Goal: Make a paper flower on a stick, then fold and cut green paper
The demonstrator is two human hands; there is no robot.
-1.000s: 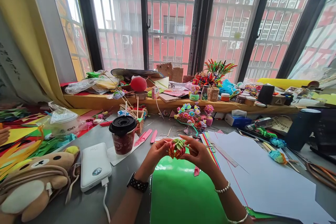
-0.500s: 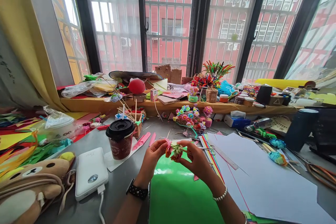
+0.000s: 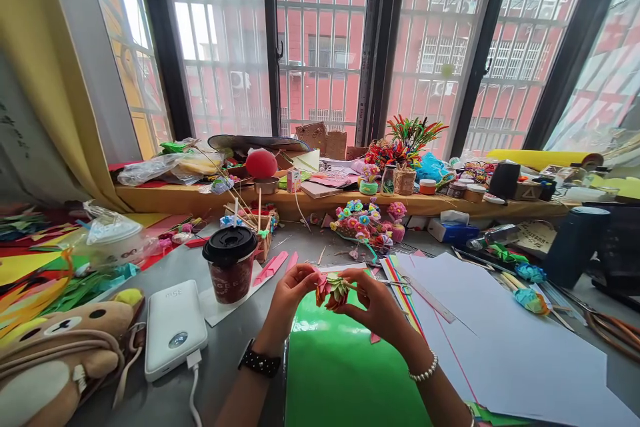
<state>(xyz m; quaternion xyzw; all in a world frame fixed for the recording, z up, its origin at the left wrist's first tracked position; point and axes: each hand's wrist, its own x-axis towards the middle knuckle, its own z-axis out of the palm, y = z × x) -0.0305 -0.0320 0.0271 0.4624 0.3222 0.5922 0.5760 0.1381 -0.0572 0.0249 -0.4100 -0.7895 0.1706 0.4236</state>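
A small folded paper flower (image 3: 333, 289), pink, red and green, is pinched between both my hands above a glossy green sheet (image 3: 345, 373). My left hand (image 3: 289, 297), with a black watch on the wrist, grips its left side with closed fingers. My right hand (image 3: 377, 303), with a pearl bracelet on the wrist, closes on the right side, thumb and fingers curled round it. The flower sits just above the grey table (image 3: 235, 340).
A lidded coffee cup (image 3: 230, 263), white power bank (image 3: 175, 329) and bear plush (image 3: 60, 347) lie to the left. White paper sheets (image 3: 500, 333), a ruler and coloured strips lie to the right. Paper flowers (image 3: 363, 220) and craft clutter crowd the windowsill.
The paper flower has been turned in my fingers, from showing a rounder striped ball face to petals sticking out. My hands shifted slightly; the view dipped a little.
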